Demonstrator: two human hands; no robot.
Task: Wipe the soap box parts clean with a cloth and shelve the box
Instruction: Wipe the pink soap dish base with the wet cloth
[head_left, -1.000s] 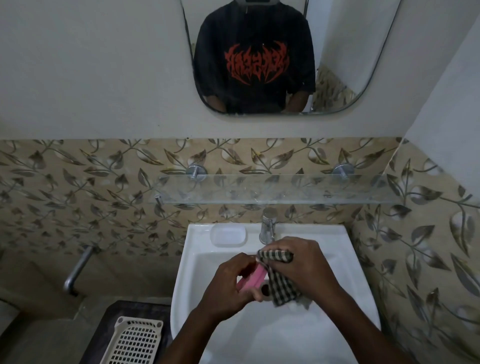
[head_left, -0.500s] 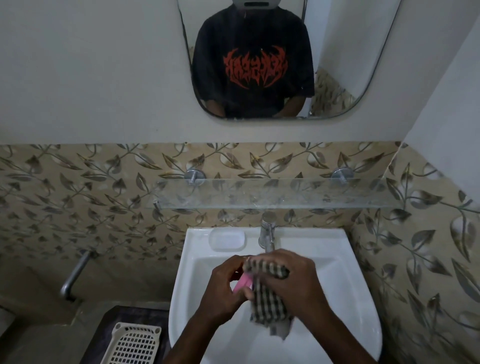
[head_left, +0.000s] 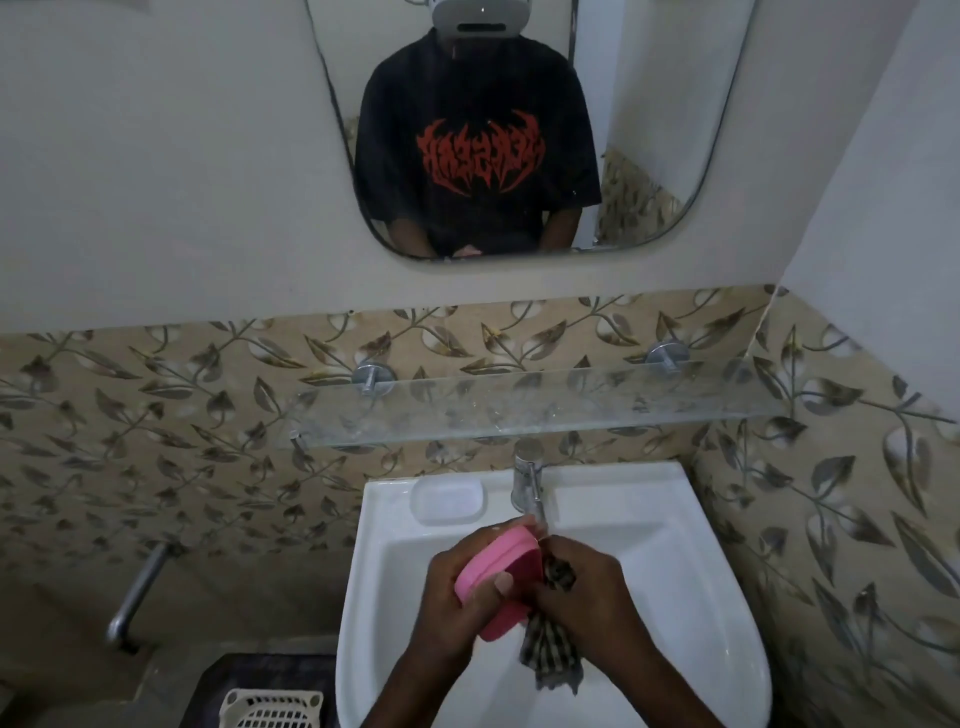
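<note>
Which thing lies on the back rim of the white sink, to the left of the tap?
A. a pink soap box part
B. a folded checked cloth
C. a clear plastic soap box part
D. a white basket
C: a clear soap box part rests on the sink rim left of the tap; the pink part and checked cloth are in the hands.

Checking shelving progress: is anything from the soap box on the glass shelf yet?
No, the glass shelf is bare, and the pink soap box part is in the left hand over the sink.
</note>
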